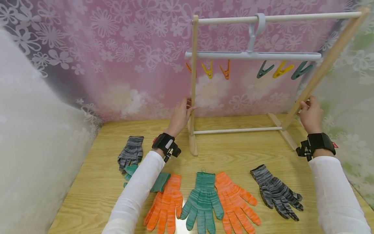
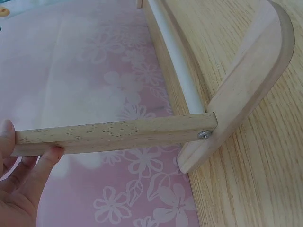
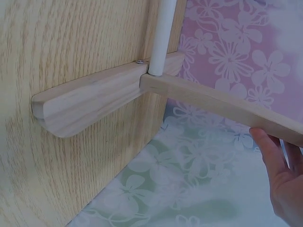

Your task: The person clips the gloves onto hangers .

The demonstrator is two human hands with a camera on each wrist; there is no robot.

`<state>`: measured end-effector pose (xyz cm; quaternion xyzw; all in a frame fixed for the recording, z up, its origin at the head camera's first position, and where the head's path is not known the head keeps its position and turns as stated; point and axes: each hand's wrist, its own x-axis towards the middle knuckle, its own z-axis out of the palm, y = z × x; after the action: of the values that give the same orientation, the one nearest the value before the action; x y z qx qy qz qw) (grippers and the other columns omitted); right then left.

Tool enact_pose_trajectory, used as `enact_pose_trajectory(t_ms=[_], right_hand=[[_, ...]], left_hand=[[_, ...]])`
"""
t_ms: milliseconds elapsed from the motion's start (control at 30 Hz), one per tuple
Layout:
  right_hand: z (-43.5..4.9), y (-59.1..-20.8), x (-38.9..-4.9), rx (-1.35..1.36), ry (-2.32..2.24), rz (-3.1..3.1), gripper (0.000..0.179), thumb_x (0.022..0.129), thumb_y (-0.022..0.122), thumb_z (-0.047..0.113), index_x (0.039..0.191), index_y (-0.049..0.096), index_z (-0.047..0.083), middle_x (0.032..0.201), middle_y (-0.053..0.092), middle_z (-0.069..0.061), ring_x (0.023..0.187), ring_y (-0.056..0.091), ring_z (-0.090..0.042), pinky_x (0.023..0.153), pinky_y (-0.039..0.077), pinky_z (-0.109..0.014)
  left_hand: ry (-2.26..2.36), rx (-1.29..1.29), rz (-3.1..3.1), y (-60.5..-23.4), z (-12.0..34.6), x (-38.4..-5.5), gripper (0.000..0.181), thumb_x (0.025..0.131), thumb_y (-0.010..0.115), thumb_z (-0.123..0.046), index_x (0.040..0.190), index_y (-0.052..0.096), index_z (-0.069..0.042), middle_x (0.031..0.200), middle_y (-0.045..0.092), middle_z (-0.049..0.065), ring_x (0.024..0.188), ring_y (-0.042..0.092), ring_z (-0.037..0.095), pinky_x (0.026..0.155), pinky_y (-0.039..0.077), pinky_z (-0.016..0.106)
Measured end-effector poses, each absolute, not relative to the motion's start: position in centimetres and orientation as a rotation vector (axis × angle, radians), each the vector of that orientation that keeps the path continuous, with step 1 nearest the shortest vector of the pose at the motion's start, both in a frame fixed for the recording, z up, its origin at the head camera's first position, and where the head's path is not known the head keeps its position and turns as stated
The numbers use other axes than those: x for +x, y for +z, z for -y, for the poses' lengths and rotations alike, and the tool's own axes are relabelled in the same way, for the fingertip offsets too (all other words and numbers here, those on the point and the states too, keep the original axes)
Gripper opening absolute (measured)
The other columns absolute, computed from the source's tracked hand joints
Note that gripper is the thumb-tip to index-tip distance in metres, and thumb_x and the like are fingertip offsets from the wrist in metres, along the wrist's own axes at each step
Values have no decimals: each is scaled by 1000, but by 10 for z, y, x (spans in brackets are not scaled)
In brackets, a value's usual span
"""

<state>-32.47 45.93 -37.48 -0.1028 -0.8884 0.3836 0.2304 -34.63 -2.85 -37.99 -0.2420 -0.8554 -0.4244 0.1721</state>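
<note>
A wooden drying rack (image 1: pixel 324 73) stands at the back of the table, a pale blue hanger (image 1: pixel 222 55) hooked over its top bar. Several small clothespins (image 1: pixel 225 71) in orange, yellow and dark green hang below the hanger. On the rack's left post (image 2: pixel 118 135), my left hand (image 1: pixel 179 118) grips low down, thumb and fingers at its sides. My right hand (image 1: pixel 312 116) holds the right post (image 3: pixel 213 105) at about the same height, its palm side partly out of frame in the right wrist view. Both rack feet (image 3: pixel 94 97) rest on the tabletop.
Knitted gloves lie along the front: green (image 1: pixel 204 195), orange (image 1: pixel 233 201) and grey-black (image 1: pixel 276 190), with another orange one (image 1: pixel 168 204). At left, a grey glove (image 1: pixel 131 151) lies by a folded green one (image 1: pixel 160 182), partly under my left arm. Floral curtains (image 1: pixel 140 65) enclose the table.
</note>
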Motion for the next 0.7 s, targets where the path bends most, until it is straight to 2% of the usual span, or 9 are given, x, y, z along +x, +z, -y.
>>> enact_pose_trajectory(t_ms=[67,233,467,700], right_hand=[[-459,-374,-323,-284,1048,2449,47,111,31,26,149,38,-3,142,49,-36,123,53,-53,55,38,4],[-459,-374,-322,-290,1066,2467,48,111,30,26,149,35,-3,142,47,-37,124,52,-53,54,38,4],[-459,-375,-323,-251,1081,2485,48,111,30,26,148,34,-5,143,45,-38,124,51,-55,55,40,3],[-453,-375,-317,-189,1040,2518,47,111,29,24,144,34,-9,134,45,-39,122,51,-57,53,37,4]], left_hand=[[-1213,-699,2426,-380,29,-347,33,105,57,-16,134,47,-2,117,63,17,108,68,27,87,60,31],[-1231,-710,2429,-380,29,-347,37,106,53,-23,134,47,-1,118,62,17,109,67,27,88,59,30],[-1274,-711,2429,-381,35,-344,36,106,54,-20,135,45,-1,119,61,18,110,66,28,88,59,32],[-1289,-683,2443,-381,43,-342,34,106,55,-20,134,46,-2,118,61,18,108,67,28,86,60,34]])
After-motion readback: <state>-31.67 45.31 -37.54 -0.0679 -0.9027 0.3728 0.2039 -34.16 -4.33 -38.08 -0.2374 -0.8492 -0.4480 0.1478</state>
